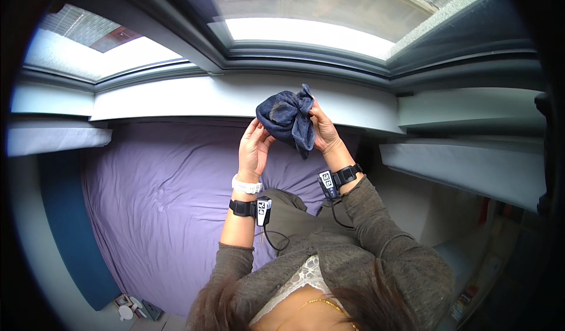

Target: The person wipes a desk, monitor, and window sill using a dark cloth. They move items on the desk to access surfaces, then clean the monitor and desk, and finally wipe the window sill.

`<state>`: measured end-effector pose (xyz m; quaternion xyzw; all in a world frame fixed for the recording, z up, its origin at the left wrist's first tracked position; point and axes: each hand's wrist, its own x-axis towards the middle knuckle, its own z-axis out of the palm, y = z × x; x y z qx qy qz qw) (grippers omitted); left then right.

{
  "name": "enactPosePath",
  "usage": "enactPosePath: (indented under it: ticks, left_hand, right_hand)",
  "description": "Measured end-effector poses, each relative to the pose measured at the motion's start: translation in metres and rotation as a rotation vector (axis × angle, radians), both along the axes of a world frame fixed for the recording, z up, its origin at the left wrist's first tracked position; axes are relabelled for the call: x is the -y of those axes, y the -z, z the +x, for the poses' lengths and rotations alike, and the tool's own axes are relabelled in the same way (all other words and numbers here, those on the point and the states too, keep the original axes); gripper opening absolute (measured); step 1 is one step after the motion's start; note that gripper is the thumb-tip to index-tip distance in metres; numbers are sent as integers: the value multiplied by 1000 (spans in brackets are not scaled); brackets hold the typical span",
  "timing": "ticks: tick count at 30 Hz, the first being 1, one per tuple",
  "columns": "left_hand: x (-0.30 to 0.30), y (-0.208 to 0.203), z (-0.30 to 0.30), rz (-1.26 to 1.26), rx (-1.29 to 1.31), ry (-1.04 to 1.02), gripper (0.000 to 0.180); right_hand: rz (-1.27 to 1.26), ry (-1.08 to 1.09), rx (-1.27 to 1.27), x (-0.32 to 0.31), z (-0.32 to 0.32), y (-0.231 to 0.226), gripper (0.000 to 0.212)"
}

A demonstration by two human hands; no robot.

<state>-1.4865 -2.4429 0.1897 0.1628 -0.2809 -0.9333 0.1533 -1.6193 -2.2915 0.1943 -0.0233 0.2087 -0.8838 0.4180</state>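
Between my two hands is a bunched dark blue cloth [281, 118], with a pale brownish smudge on its upper side. It is up in front of the white window sill [194, 98]. My left hand [254, 148] is closed at the cloth's lower left edge, fingers bent against it. On the other side my right hand [323, 129] grips the gathered part of the cloth, with some of the fingers hidden behind it. A fold of cloth hangs down between the hands.
A grey-framed window [306, 30] stands beyond the sill. Below lies a bed with a wrinkled purple sheet [153, 195], beside a blue panel [70, 225]. At right is a pale ledge [459, 166]. Small white items [125, 312] stand at lower left. Both forearms carry strapped devices with cables.
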Motion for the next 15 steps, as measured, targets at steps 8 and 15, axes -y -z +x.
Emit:
enactPosePath:
  ticks: [8,15]
  left_hand:
    - [-45,9,-47,-196,47,-57,14]
    - [-90,-8,-85,-1322,89,198,32]
  right_hand:
    - [208,170,-59,-54,-12,22,37]
    - [459,171,-241,-75,-6,12,50]
